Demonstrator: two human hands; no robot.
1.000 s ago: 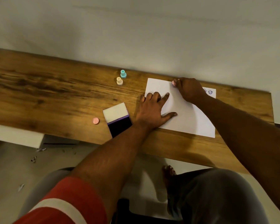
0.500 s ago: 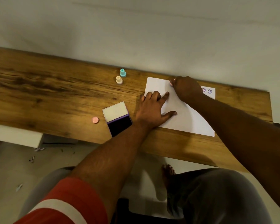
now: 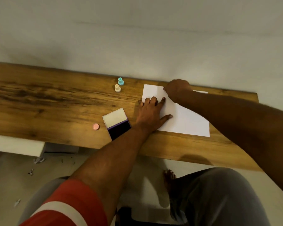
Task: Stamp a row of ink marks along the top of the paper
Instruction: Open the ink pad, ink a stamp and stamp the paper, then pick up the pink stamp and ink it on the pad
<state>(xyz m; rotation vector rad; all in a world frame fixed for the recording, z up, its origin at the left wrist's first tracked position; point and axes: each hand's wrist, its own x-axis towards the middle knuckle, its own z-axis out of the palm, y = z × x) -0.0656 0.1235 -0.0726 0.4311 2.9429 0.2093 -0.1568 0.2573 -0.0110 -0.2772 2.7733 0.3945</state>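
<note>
A white sheet of paper lies on the wooden table. My left hand rests flat on the paper's left edge, fingers spread, pinning it down. My right hand is closed over the paper's top edge, left of the middle; the small pink stamp it gripped earlier is hidden under the fingers. My right forearm covers the ink marks at the top right corner. An open ink pad, with a white lid and dark pad, lies left of my left hand.
A teal stamp and a cream stamp stand near the wall, left of the paper. A pink cap lies left of the ink pad. The table's front edge runs just below the paper. My knees and a foot show underneath.
My right hand has slid left along the paper's top edge. The view has shifted, and my forearm now hides the stamped marks at the right. My left hand has stayed put.
</note>
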